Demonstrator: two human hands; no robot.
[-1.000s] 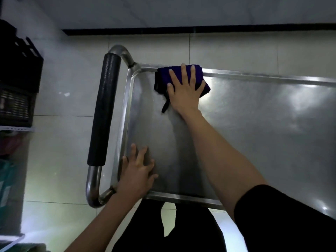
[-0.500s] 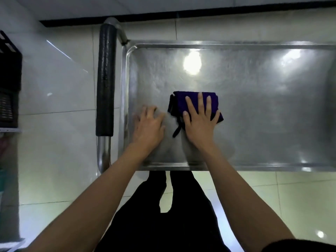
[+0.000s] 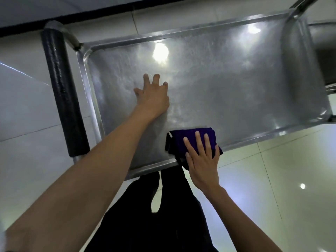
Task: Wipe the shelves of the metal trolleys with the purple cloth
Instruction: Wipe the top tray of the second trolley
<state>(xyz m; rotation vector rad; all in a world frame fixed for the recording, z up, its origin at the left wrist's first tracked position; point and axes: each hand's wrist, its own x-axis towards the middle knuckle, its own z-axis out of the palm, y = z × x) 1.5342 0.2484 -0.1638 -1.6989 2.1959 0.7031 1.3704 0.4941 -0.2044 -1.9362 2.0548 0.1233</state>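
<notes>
The purple cloth (image 3: 192, 140) has slid from the middle of the shelf (image 3: 236, 91) down to its near edge, and part of it now hangs over the rim. The right hand (image 3: 201, 157) presses flat on it with straight fingers. The left hand (image 3: 152, 96) has moved up and rests flat on the shelf's middle, holding nothing. The unwiped metal stretches away to the right, nearer the right hand.

The left hand (image 3: 153, 99) rests on the trolley shelf (image 3: 236, 91), left of centre. The right hand (image 3: 201, 157) presses the folded cloth (image 3: 189, 139) at the shelf's near rim. The trolley handle (image 3: 63, 95) runs along the shelf's left end.
</notes>
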